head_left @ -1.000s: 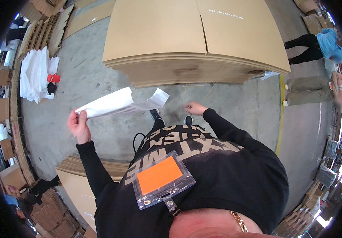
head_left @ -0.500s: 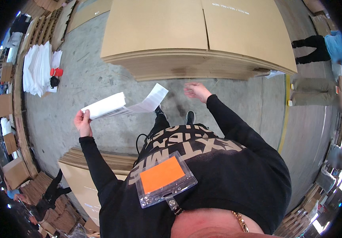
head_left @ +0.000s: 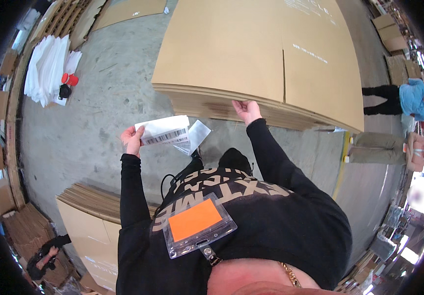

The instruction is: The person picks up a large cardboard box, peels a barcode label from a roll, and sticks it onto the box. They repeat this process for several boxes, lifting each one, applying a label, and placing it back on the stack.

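While white sheets lie left of cardboard, left grip pinches labels, right grip closure unclear.

Passage: open concrete floor between white sheet pile and large cardboard stack. Obstructions: that stack, ahead, right hand at its near edge; paper strip extending from left hand; lower cardboard stack, left rear.

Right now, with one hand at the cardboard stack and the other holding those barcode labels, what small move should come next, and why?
Probably the right hand should ease up the near edge of the top flattened carton: that hand is at the stack's upper near edge, while the left hand holds the barcode labels off to the left.
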`<state>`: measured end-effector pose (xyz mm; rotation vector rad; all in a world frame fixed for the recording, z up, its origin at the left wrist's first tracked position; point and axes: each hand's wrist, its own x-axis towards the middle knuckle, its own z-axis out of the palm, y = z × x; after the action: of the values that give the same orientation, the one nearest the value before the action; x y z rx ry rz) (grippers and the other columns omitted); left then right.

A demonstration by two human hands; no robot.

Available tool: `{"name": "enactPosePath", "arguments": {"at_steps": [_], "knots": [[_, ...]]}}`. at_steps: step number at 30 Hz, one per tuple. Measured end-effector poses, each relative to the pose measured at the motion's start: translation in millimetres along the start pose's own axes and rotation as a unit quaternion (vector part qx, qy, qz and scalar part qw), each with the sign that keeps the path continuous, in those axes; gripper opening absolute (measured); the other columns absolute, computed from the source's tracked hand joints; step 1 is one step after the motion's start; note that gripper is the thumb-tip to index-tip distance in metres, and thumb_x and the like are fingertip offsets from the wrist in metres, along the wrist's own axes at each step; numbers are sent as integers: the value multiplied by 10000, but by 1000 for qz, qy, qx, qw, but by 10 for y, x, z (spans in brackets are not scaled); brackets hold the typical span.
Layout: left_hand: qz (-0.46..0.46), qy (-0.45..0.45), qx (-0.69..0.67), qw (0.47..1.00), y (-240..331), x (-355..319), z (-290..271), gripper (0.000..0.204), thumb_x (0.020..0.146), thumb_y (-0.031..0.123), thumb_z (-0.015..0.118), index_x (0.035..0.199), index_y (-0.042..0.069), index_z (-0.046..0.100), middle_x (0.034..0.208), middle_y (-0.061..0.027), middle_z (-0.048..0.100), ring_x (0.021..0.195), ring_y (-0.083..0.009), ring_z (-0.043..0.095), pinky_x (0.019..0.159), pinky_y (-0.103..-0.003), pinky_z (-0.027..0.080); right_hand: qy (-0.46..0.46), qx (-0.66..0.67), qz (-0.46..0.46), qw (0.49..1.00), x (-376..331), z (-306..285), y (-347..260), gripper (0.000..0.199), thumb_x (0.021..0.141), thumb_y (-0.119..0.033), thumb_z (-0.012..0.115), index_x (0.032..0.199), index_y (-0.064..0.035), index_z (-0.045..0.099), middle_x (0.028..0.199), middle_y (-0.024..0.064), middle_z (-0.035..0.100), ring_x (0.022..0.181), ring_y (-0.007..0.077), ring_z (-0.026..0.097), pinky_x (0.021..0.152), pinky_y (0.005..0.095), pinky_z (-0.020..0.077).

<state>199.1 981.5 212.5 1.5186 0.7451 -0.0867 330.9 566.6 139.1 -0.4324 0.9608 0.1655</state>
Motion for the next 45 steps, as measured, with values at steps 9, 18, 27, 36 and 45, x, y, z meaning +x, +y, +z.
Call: {"name": "enactPosePath", "arguments": {"at_steps": [9, 18, 27, 36, 45], "knots": [[-51, 13, 62, 997, -52, 500, 262, 299, 836, 207, 726, 1014, -28, 676, 877, -114, 709, 699, -212, 695, 549, -371, 568, 79, -7, 21, 997, -188, 192, -107, 245, 851, -48, 434, 1065, 69, 400, 1193, 251, 436, 1204, 447, 456, 1099, 607, 355], [-120, 61, 73, 988, -181, 535, 481, 295, 834, 240, 727, 1001, 2, 677, 870, -108, 703, 691, -204, 689, 556, -362, 568, -59, -57, 111, 990, -222, -126, -126, 348, 952, -178, 394, 1144, 78, 531, 1228, 244, 588, 1231, 382, 533, 1093, 491, 414], [-144, 49, 48, 987, -251, 446, 536, 300, 828, 267, 726, 1003, 26, 687, 845, -86, 694, 671, -198, 671, 561, -361, 560, 117, -18, 54, 991, 435, -310, 110, 551, 1003, -458, 346, 1208, 33, 487, 1190, 252, 574, 1181, 393, 547, 1035, 577, 423], [-134, 74, 72, 986, -462, 608, 450, 344, 798, 238, 733, 1008, -31, 687, 874, -141, 706, 688, -237, 697, 566, -371, 577, 91, 145, 117, 978, 487, -89, 135, 466, 962, -378, 442, 1229, -3, 516, 1231, 195, 586, 1164, 373, 553, 1016, 593, 412], [-101, 109, 54, 987, -749, 1090, 501, 349, 759, 176, 765, 990, -70, 678, 833, -161, 705, 664, -238, 699, 560, -376, 579, 150, 97, 147, 973, 351, -28, -33, 328, 934, -343, 425, 980, -38, 534, 900, 143, 560, 847, 267, 538, 877, 507, 432]]}}
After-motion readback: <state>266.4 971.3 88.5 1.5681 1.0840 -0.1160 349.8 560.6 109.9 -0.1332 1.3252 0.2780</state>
